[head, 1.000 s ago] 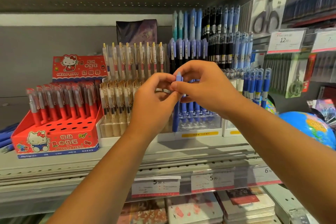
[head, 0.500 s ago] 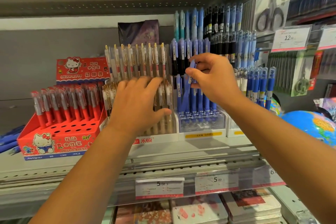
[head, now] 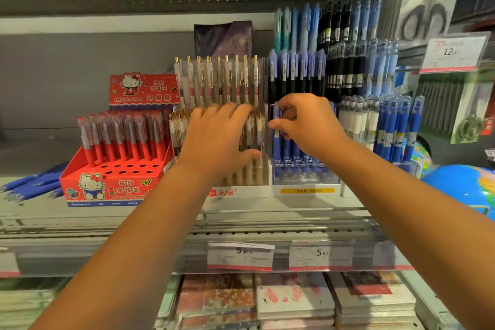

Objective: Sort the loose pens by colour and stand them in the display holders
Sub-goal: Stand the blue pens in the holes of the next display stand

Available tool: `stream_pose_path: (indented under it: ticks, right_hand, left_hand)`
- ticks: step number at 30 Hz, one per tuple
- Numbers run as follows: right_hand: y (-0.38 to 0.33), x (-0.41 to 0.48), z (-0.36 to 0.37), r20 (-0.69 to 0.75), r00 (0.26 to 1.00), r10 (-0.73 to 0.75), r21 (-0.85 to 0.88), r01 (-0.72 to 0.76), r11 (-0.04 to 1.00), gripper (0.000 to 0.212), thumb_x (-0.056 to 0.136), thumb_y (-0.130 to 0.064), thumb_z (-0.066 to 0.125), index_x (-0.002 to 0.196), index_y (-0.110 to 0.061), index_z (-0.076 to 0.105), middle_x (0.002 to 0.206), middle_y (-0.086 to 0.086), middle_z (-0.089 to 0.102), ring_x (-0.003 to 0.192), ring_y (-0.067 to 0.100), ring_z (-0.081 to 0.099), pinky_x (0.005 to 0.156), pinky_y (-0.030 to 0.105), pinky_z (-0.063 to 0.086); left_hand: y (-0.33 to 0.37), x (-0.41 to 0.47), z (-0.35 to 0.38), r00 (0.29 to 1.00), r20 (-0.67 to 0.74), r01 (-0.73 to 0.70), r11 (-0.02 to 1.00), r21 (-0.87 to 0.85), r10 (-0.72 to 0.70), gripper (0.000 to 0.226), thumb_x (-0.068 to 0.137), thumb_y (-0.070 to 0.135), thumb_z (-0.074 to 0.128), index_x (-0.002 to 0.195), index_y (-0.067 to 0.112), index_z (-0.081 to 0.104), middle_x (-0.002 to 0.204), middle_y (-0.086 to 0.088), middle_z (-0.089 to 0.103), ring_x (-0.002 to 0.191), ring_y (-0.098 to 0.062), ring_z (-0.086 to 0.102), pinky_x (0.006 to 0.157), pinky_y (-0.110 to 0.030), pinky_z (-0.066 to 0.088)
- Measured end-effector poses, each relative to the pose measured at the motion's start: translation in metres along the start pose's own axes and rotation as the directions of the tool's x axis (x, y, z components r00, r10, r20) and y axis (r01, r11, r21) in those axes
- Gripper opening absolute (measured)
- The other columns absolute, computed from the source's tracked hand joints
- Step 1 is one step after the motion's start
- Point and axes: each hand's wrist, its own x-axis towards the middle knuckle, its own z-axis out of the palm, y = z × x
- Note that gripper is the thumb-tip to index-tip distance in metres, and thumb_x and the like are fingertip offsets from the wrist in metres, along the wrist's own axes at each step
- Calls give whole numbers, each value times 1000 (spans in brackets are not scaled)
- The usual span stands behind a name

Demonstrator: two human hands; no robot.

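I'm pinching a blue pen [head: 276, 118] with my right hand [head: 308, 126], standing it in the blue holder [head: 305, 182]; left hand [head: 219, 139] is lying flat on the clear pens [head: 219, 80]. More loose pens [head: 32, 185] are waiting far left.

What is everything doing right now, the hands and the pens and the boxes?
left hand, open, fingers flat against the clear pens
right hand, pinching a blue pen
blue pen, upright at the blue holder
clear pens, standing upright
red box, red pens standing at the back, front holes empty
loose blue pens, lying flat beside the red box
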Motion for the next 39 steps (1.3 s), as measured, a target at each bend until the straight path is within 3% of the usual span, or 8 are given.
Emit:
stream_pose_path:
  ticks: [7, 10, 16, 19, 25, 29, 32, 39]
  right_hand:
    - [2, -11, 2, -11, 997, 77, 22, -77, 997, 43, 86, -36, 73, 114, -8, 60, 88, 7, 68, 83, 21, 64, 84, 42, 53]
    - [-5, -20, 5, -67, 994, 92, 54, -88, 995, 43, 89, -46, 67, 116, -16, 57, 97, 1, 62, 86, 20, 60, 80, 44, 54]
    - [-32, -41, 19, -153, 983, 98, 44, -93, 995, 47, 92, -39, 60, 133, -19, 51, 138, 6, 44, 128, 24, 43, 96, 40, 43]
    - [-56, -50, 26, -195, 979, 57, 113, -35, 993, 35, 89, -30, 64, 121, -18, 57, 127, 4, 49, 118, 22, 48, 92, 34, 43]
    - [-149, -44, 80, 170, 983, -64, 522, -35, 852, 16, 89, -11, 69, 103, -16, 65, 95, -1, 68, 85, 5, 62, 78, 13, 50]
    - [-204, -32, 129, 224, 974, -23, 515, -99, 851, 13, 88, -13, 70, 100, -17, 67, 96, 0, 70, 91, 12, 65, 83, 24, 52]
    - [-238, -23, 164, 244, 969, 21, 463, -136, 876, 14, 88, -20, 71, 101, -19, 69, 94, -4, 71, 84, 8, 65, 71, 20, 50]
    - [-292, 11, 235, 335, 942, 23, 347, -146, 927, 8, 89, -20, 67, 96, -24, 65, 88, -10, 65, 80, 10, 62, 70, 26, 49]
  left_hand:
    - [1, -7, -15, 999, 52, -12, 999, -35, 14, 86, 78, 57, 72, 149, 24, 33, 154, -2, 37, 140, -23, 33, 114, -45, 15]
    - [-1, -26, -32, 997, 52, 65, 969, -240, -54, 72, 83, 45, 71, 145, 26, 40, 150, 3, 37, 139, -16, 32, 114, -45, 17]
    - [-35, -83, -62, 956, 105, 289, 820, -494, -274, 55, 88, 30, 71, 138, 28, 48, 141, 15, 40, 129, -1, 37, 111, -29, 24]
    - [-65, -111, -73, 923, 109, 364, 749, -554, -368, 47, 88, 27, 72, 130, 30, 53, 128, 17, 50, 117, 3, 45, 98, -15, 33]
    - [-141, -162, -95, 843, 202, 507, 612, -606, -499, 34, 87, 22, 73, 119, 24, 62, 120, 5, 63, 112, -9, 59, 98, -32, 46]
    - [-203, -187, -116, 832, 253, 538, 608, -584, -494, 27, 88, 22, 72, 112, 26, 61, 110, 10, 63, 101, -4, 59, 82, -15, 44]
    - [-248, -201, -124, 813, 311, 579, 625, -524, -492, 29, 90, 27, 68, 118, 26, 60, 112, 11, 59, 100, -4, 56, 72, -7, 36]
    - [-324, -196, -102, 754, 442, 655, 613, -442, -486, 35, 89, 30, 69, 122, 22, 58, 114, 5, 58, 101, -12, 55, 80, -26, 40]
